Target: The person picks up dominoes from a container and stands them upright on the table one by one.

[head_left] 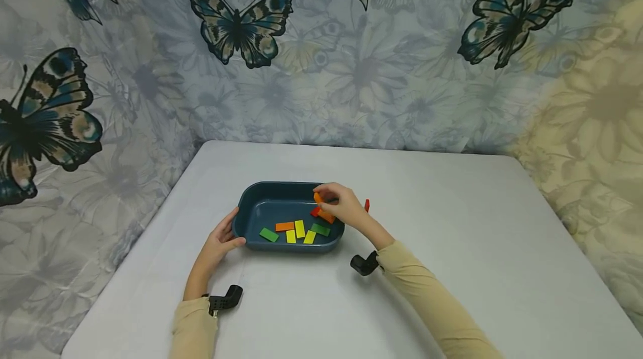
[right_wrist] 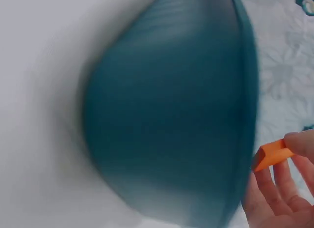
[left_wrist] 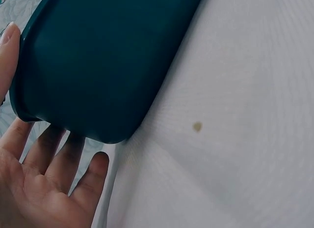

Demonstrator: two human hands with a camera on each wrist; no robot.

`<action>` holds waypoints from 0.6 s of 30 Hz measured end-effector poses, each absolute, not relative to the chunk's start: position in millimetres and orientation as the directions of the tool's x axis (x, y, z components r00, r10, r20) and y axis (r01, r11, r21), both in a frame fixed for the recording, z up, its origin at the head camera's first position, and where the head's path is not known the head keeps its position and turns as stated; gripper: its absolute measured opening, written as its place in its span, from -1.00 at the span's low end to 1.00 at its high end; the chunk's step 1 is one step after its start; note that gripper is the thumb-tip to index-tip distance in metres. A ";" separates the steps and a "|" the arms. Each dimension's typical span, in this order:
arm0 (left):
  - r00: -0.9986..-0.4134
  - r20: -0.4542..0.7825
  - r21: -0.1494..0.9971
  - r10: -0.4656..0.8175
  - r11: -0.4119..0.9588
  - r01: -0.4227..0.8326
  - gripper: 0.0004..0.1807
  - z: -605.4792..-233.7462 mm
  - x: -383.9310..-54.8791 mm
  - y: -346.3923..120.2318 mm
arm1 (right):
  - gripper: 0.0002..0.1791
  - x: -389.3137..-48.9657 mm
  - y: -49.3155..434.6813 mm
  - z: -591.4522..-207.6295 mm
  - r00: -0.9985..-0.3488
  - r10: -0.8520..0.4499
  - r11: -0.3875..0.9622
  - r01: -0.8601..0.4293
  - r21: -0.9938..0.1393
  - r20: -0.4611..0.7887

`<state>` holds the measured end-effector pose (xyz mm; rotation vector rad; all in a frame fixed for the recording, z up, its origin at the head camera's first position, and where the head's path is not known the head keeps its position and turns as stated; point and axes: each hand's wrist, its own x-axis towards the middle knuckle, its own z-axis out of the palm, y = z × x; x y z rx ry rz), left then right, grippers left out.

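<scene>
Right hand (head_left: 340, 202): thumb and fingertips closed in a pinch on one small, smooth orange block (head_left: 318, 197), material not determinable; block raised over the right end of the tray.

Beneath the grip: one dark teal, smooth-walled rectangular tray (head_left: 266, 208) with rounded corners, standing on the table.

Contents, just below the grip: one small red block (head_left: 315, 211), partly hidden; one orange rectangular block (head_left: 329, 217), also partly hidden by the hand. Nearer the person than the grip: one green rectangular block (head_left: 320, 229). Farther to the left of it: three yellow rectangular blocks (head_left: 300, 229), one flat orange block (head_left: 284, 226), then one green block (head_left: 268, 234), outermost.

Opposite the grip, at the tray's left end: left hand (head_left: 221, 236), holding the corner, thumb at the near side, fingers against the end wall.

Right of the grip, outside the tray: one red piece (head_left: 367, 205), partly hidden by the wrist.

Surrounding all: white-covered table (head_left: 452, 225); beyond, grey-blue floral fabric (head_left: 361, 74) with teal butterflies (head_left: 236, 29).
</scene>
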<state>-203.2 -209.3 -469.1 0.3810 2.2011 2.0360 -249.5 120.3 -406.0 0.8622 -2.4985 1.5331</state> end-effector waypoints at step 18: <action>-0.958 0.093 0.992 0.272 0.060 0.113 -0.18 -468.6 -203.4 -210.9 | -0.67 -239.0 199.9 -391.3 -0.917 -0.168 0.337 -0.398 -0.853 0.361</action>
